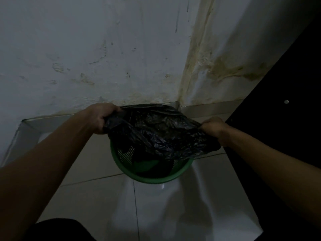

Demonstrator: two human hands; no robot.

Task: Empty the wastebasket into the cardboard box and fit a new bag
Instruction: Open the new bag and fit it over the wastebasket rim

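Dim corner shot, looking down at a green wastebasket (pixel 152 173) on the tiled floor (pixel 97 197), tucked up near where two stained white walls (pixel 86 49) meet. Round plastic thing, mesh sides, solid rim.

Black bag (pixel 161 133) stretched wide above it, held at both ends. Left hand (pixel 101 119) balled tight around a bunch of film at the far-left edge; right hand (pixel 214 127) closed on the opposite edge, so each grip pressed shut on plastic, none spread. Long axis of the bag running side to side between the fists, its lower part drooping into the basket mouth. Thin, crinkly, glossy stuff, lots of folds. Can't tell in this light whether there's anything inside.

Key bit for the next move: basket opening sits right under and slightly nearer than the stretched bag, roughly centred between both hands, neither one clearly closer. Probably just a matter of lowering and folding the edge over the rim, if this is the fresh liner.

Pale flat thing at left against the wall (pixel 29 134), possibly the cardboard box, hard to say. Dark furniture (pixel 286 101) on the right.
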